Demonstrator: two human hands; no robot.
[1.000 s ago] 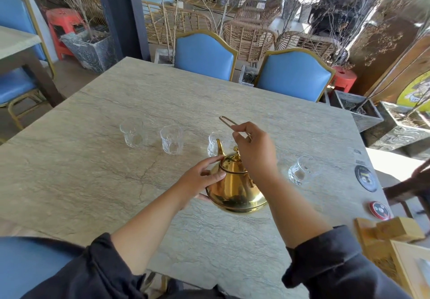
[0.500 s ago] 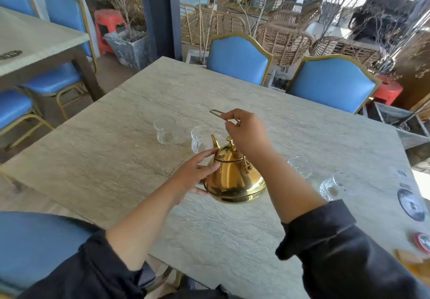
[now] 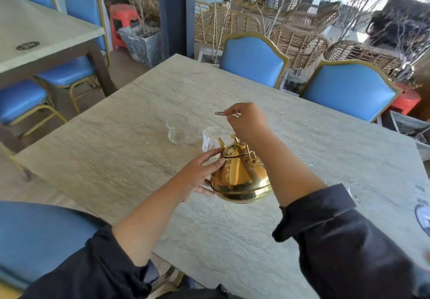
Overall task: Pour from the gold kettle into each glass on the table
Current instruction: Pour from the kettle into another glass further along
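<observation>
The gold kettle (image 3: 240,177) hangs tilted just above the stone table (image 3: 139,159), its spout pointing at a clear glass (image 3: 210,137) right behind it. My right hand (image 3: 247,122) is shut on the kettle's thin wire handle, held high. My left hand (image 3: 200,174) lies against the kettle's left side, fingertips near the lid. A second empty glass (image 3: 176,129) stands further left. Another glass (image 3: 356,190) shows at the right, partly hidden by my right sleeve.
Two blue chairs (image 3: 253,59) stand along the table's far edge and one at my near left (image 3: 39,236). Another table (image 3: 35,33) with blue chairs is at the far left. A round dark coaster (image 3: 424,217) lies at the right edge.
The view has swung left, so the glasses have shifted right in frame. The kettle has moved left along the row of glasses and sits behind the second glass from the left.
</observation>
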